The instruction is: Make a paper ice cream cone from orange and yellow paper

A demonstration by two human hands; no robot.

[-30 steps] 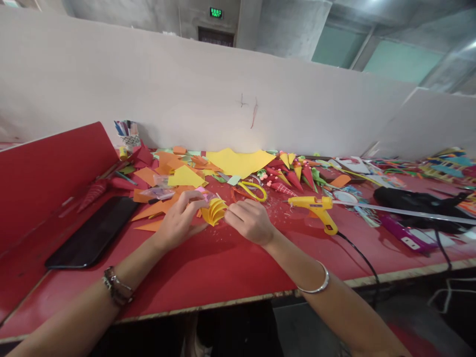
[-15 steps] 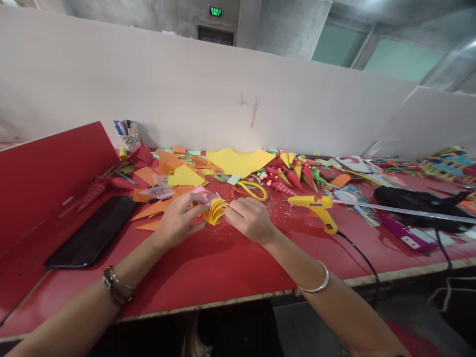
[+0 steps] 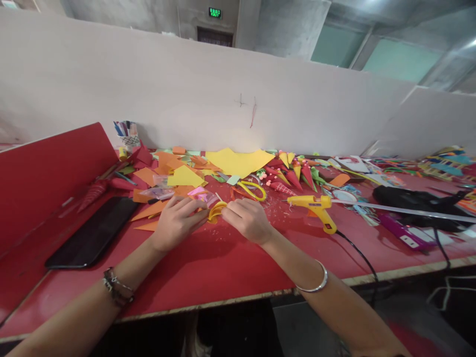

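Between my two hands is a curved bundle of yellow strips point(image 3: 216, 211), which look like paper or thin foam. My left hand point(image 3: 180, 221) pinches its left end, and my right hand point(image 3: 247, 219) grips the right end; the fingertips partly hide both ends. Just beyond lie yellow-handled scissors point(image 3: 253, 190) and a small pink packet point(image 3: 198, 193). Orange pieces point(image 3: 150, 214) spread out past my left hand. To the right of my right hand, a yellow glue gun point(image 3: 314, 208) rests on the red table point(image 3: 208, 267).
A black phone point(image 3: 92, 233) lies at the left, near a red board point(image 3: 55, 183). Red and yellow cones point(image 3: 293, 173) are piled toward the white partition point(image 3: 178, 99). A purple power strip point(image 3: 407, 234) and a black bag point(image 3: 412, 203) sit at the right. A pen cup point(image 3: 128, 135) stands at the back.
The yellow strips were fanned apart in an arc; now they are pressed closer together and look flatter. My left fingers have closed in tighter around the left end.
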